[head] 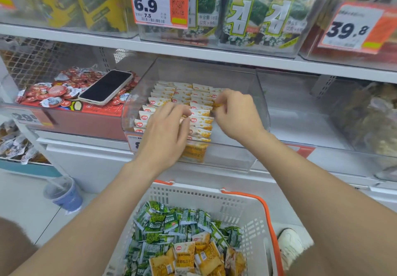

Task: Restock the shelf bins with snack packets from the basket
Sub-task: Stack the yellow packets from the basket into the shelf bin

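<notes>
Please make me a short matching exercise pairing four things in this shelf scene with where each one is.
Things:
1. phone
2. green packets
3. yellow-and-white packets
4. blue cup

Places:
A. in the white basket
B. standing on the floor, lower left
C. lying on the red snack packs
D. lined up in rows in the clear bin

Pairs: 1-C, 2-A, 3-D, 4-B
</notes>
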Available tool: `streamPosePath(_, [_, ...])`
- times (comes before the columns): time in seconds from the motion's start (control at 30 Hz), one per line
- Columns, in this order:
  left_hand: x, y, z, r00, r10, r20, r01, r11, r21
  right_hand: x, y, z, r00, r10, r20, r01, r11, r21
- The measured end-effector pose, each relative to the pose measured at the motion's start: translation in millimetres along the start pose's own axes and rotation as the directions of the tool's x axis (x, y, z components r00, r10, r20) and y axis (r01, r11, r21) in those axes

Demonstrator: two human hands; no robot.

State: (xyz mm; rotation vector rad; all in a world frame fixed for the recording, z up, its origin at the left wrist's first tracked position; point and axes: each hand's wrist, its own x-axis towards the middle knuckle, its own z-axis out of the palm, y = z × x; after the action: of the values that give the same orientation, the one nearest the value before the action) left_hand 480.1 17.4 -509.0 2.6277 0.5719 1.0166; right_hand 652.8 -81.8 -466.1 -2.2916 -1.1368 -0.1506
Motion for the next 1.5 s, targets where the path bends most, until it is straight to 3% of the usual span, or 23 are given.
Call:
streamPosePath(0.1, [-24.3,12.1,0.3,0.979,0.119,-0.163,-0.11,0.992,0.065,-53.6,-13.1,-15.3,0.989,-0.142,0.039,0.141,0.99,0.021])
streamPosePath(0.17, [-47.3,19.2,5.0,0.973,0.177,-0.15,-0.169,0.984,0.061,-90.7,-19.7,-20.3,0.957,-0.236,0.17,0.249,0.967,-0.059])
streamPosePath(0.23, [-72.5,21.2,14.1,0.985,0.172,0.004,-0.172,0.984,0.046,-120.3,-24.0,-21.8,0.905,-0.289,0.313,0.366,0.903,-0.225])
streamPosePath(0.3, [-95.9,21.9,26.1,0.956,0.113,0.27,-0.123,0.992,0.019,-142.4,-28.5,-18.0,0.888,-0.283,0.363,0.406,0.852,-0.33])
streamPosePath(0.37, [-113.2,27.3,41.1,0.811,0.017,0.585,-0.07,0.995,0.07,-159.3,-32.8,-12.4,0.864,-0.257,0.432,0.429,0.825,-0.367])
streamPosePath(0.47, [-142.1,30.3,70.2,0.484,-0.077,0.872,-0.092,0.986,0.139,-174.7,-27.5,1.0,0.752,-0.244,0.613,0.513,0.801,-0.31])
streamPosePath(0.53, [-169.8,21.6,93.9,0.285,-0.113,0.952,-0.091,0.985,0.144,-180.2,-21.3,8.6,0.686,-0.224,0.692,0.522,0.815,-0.253])
streamPosePath(0.6, [-194.4,12.4,110.8,0.146,-0.168,0.975,-0.123,0.975,0.186,-182.8,-16.3,17.8,0.643,-0.226,0.732,0.55,0.802,-0.235])
streamPosePath(0.7, [-216.9,11.8,131.6,0.051,-0.222,0.974,-0.221,0.948,0.228,-183.8,-9.8,31.3,0.583,-0.216,0.783,0.583,0.783,-0.218])
streamPosePath(0.83, [-241.1,3.3,154.1,0.105,-0.211,0.972,-0.224,0.947,0.23,-180.0,-0.8,40.1,0.523,-0.195,0.83,0.609,0.766,-0.204])
streamPosePath(1.03, [-248.4,-13.3,170.6,0.169,-0.26,0.951,-0.247,0.923,0.296,-178.9,7.5,46.7,0.51,-0.204,0.835,0.637,0.743,-0.207])
streamPosePath(1.1, [-248.3,-15.0,169.9,0.159,-0.252,0.955,-0.235,0.929,0.285,-178.2,6.9,47.8,0.51,-0.205,0.835,0.631,0.749,-0.202])
streamPosePath(1.2, [-243.8,-13.4,164.4,0.134,-0.28,0.95,-0.104,0.95,0.295,-175.3,5.4,44.4,0.497,-0.2,0.844,0.621,0.762,-0.185])
streamPosePath(1.3, [-222.5,-11.5,151.3,0.231,-0.25,0.941,0.099,0.968,0.232,-166.6,2.5,35.1,0.482,-0.183,0.857,0.6,0.782,-0.17])
streamPosePath(1.4, [-180.8,-4.5,121.8,0.339,-0.189,0.922,0.307,0.948,0.081,-150.5,-3.3,20.4,0.567,-0.221,0.794,0.496,0.861,-0.115])
streamPosePath(1.5, [-134.6,14.2,78.7,0.434,-0.149,0.888,0.411,0.911,-0.048,-134.6,0.4,8.8,0.662,-0.246,0.708,0.438,0.893,-0.1])
